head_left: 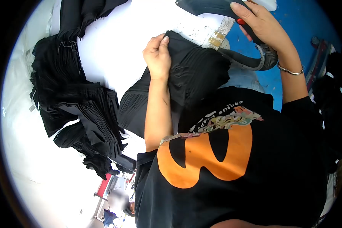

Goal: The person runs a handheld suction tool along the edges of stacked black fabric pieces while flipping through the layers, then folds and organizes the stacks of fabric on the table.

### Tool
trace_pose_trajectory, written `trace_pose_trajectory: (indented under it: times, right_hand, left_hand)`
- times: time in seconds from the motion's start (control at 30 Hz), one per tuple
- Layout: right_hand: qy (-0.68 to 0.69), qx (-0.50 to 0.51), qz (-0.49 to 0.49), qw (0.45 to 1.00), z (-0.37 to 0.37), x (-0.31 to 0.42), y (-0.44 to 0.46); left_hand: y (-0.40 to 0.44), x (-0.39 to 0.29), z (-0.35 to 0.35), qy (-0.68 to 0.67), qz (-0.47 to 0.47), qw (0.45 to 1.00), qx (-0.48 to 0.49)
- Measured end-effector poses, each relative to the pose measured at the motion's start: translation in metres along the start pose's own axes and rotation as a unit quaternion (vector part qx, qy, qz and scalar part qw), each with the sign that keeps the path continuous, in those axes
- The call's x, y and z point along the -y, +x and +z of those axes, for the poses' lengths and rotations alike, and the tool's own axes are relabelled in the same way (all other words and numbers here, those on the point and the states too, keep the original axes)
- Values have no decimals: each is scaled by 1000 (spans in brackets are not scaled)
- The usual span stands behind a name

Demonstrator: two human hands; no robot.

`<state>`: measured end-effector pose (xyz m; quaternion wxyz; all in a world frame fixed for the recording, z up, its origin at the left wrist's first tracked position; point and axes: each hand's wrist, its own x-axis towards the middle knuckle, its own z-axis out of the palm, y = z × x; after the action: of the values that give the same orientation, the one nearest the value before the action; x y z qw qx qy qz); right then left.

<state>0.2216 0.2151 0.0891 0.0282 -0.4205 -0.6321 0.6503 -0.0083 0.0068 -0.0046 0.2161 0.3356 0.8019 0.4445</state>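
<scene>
Pinched in my left hand is the top corner of a stack of black fabric pieces, which spreads over the white table toward my body. My right hand, with a bracelet at the wrist, is wrapped round the handle of a dark handheld tool with a red button. A ribbed grey hose runs from the handle. The tool's head is above the table's far edge, apart from the stack.
More layered black fabric lies at the left, with another bundle at the top left. Brown tape marks the table's corner. Blue floor shows at the right. A person is partly visible at the bottom.
</scene>
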Motion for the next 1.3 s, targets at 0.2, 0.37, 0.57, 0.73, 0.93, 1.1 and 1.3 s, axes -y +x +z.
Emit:
trace_pose_trajectory:
  times: [0.2, 0.37, 0.57, 0.73, 0.93, 1.1, 1.3]
  right_hand:
    - [13, -25, -52, 998, 7, 9, -10]
    - [26, -38, -33, 998, 0, 7, -20]
    - [-140, 38, -157, 977, 2, 8, -21]
    - [-327, 154, -237, 902, 54, 10, -1]
    - [-275, 222, -151, 923, 43, 18, -20]
    - [-204, 132, -89, 966, 18, 2, -17]
    - [-363, -17, -263, 894, 96, 5, 48]
  left_hand:
    - [15, -7, -9, -51, -24, 998, -30]
    - [15, -47, -66, -145, 15, 975, -168]
    - [-58, -40, -100, -46, 25, 951, 306]
    - [-46, -26, -94, -125, -222, 961, 112]
    - [18, -5, -39, 97, -7, 995, -15]
    - [0, 1, -18, 59, -25, 997, -51]
    - [1, 8, -15, 18, -12, 985, -169]
